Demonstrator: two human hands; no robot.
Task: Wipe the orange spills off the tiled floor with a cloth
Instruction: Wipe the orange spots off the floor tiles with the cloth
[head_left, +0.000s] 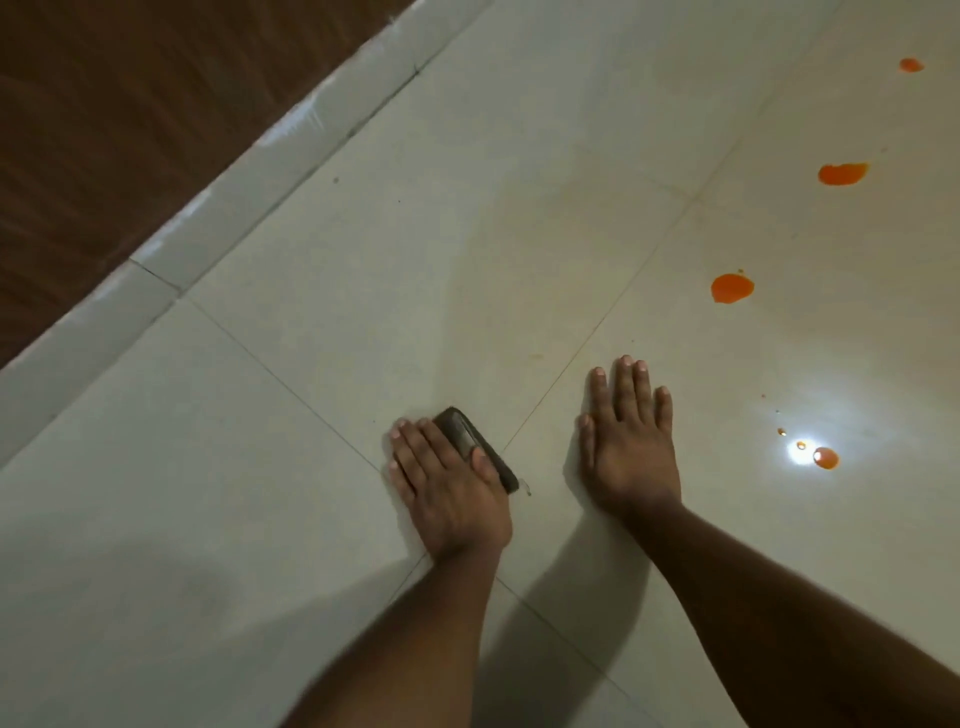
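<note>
My left hand (447, 483) lies flat on a small dark folded cloth (462, 436) and presses it to the pale tiled floor (311, 260). Straight fingers cover most of the cloth; its right edge shows. My right hand (628, 441) rests flat on the bare tile a little to the right, fingers spread, holding nothing. Several orange spills lie to the right: a round one (731, 288) beyond my right hand, a wider one (842, 173) farther off, a small one (910, 65) near the top, and droplets (825, 458) by a bright glare spot.
A pale skirting strip (249, 182) runs diagonally along the upper left, with a dark brown wooden surface (104, 130) behind it. Grout lines cross the floor under my hands. A lamp's glare (800, 449) shines on the tile at the right.
</note>
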